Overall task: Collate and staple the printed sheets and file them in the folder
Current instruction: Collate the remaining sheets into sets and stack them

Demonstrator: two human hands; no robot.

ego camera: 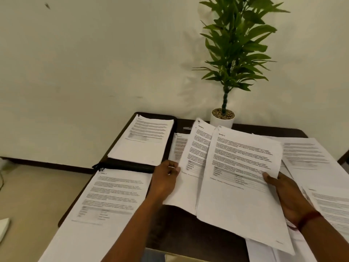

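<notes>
Closest to me is a bare bit of the dark bench point(181, 224). On its near left is one pile of printed sheets point(105, 201), hanging over the front edge a little. On the near right another pile point(332, 205) sits partly under my forearm, which has a red thread band point(307, 220) on the wrist.

Both hands are busy. My right hand point(283, 195) is gripping a set of pages point(241, 186) by its right edge, thumb on top and fingers underneath, and the set is lifted off the bench and tilted. My left hand point(166, 178) has its fingers curled onto the left edge of a second sheet point(192, 159) that's tucked behind the first one and fanned out to the left.

Past my left hand is the black zip folder point(132, 165), lying flat at the far left corner with a stack of pages point(145, 140) on top of it. Just right of the folder there's one more pile point(179, 146), mostly hidden by the sheets I'm holding. Far right has another pile point(306, 154).

Right at the back edge is a white potted plant point(221, 120) against the wall. There's a small pale thing point(187, 128) beside it, too blurry to tell what it is.
</notes>
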